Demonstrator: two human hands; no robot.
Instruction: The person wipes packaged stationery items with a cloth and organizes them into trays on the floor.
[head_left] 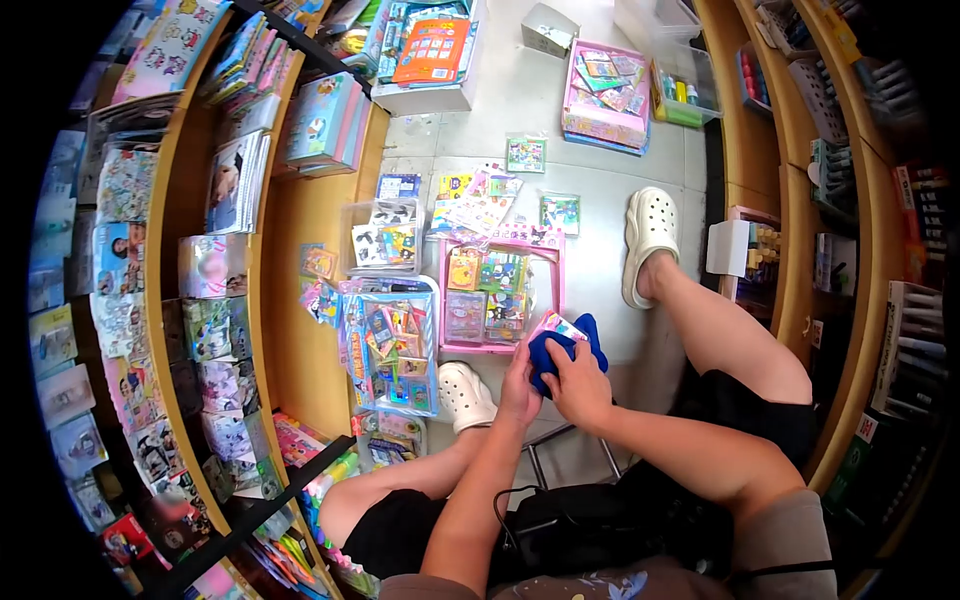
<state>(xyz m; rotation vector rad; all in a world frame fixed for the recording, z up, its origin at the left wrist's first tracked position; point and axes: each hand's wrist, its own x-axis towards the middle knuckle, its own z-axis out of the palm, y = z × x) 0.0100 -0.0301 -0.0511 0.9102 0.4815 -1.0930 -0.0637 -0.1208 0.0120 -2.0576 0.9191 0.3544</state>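
Near the person's lap, a small pink-and-white pack (553,324) is in my left hand (519,387), whose fingers are wrapped round its lower side. A blue cloth (590,340) is bunched over the pack, and my right hand (580,383) presses it there with bent fingers. Both hands are close together; the cloth hides most of the pack. Just beyond them on the floor is a pink tray (561,270) with small colourful packs inside. To its left sits a blue-rimmed clear container (433,350) holding more small packs.
A clear box (350,240) and loose stickers (478,205) lie farther ahead. A pink box (605,130) and a white carton (430,97) stand at the back. Wooden shelves (325,230) line both sides. White clogs (652,225) flank the trays.
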